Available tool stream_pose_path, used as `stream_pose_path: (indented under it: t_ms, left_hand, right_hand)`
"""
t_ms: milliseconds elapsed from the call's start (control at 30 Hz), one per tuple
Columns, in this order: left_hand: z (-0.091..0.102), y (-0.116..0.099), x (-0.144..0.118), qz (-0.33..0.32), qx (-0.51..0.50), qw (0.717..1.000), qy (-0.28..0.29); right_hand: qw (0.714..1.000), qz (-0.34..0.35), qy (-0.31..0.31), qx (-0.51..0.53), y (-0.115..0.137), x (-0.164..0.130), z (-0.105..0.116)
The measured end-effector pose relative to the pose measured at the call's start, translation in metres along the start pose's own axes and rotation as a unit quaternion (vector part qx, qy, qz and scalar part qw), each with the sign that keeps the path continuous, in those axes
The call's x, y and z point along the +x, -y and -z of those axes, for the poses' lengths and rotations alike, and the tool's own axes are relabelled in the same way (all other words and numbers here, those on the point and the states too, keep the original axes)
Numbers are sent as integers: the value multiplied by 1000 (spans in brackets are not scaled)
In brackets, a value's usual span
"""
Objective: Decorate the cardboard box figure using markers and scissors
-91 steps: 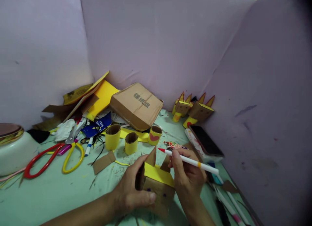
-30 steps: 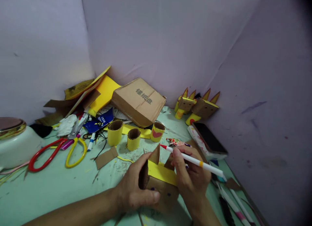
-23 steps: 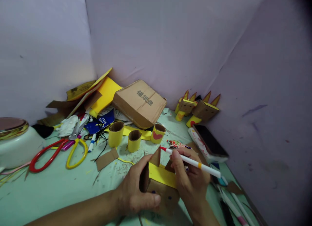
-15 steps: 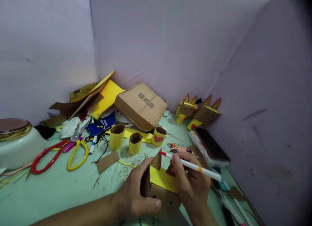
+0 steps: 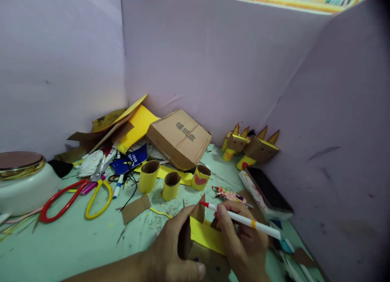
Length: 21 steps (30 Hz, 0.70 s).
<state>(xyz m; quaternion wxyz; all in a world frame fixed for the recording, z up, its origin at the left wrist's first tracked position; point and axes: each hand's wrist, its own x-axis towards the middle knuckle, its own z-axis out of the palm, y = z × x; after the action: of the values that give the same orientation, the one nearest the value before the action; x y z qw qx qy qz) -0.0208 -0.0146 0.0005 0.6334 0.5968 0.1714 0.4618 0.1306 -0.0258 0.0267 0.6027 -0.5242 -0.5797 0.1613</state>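
Observation:
My left hand (image 5: 172, 249) is closed around the left side of a small cardboard animal head (image 5: 210, 259) with a yellow strip on top and dark dots on its front. A pointed cardboard ear (image 5: 199, 210) sticks up from it. In my right hand (image 5: 242, 237) is a white marker (image 5: 248, 221) with an orange band, pinched like a pen. Its red tip is at the ear's edge; whether it touches I cannot tell. Just beyond stand three yellow cardboard tubes, the nearest one (image 5: 171, 186) plain and the right one (image 5: 200, 178) bearing a red heart.
Scissors (image 5: 98, 199) with red and yellow handles lie at left near a white jar (image 5: 29, 192). A cardboard box (image 5: 181, 138) leans at the back. Two finished-looking animal figures (image 5: 260, 150) stand back right, behind a phone (image 5: 271, 190) on a white pack.
The view has tilted up a little, so the scene sits lower. Both hands keep their holds, and the marker tip stays by the ear.

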Motion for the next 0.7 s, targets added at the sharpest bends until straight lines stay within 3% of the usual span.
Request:
stream_pose_path:
  t_ms: [700]
  left_hand:
    - [1,-5,-2,49,33,998,-12]
  right_hand:
    - [997,-3,65,38,5,-1,0]
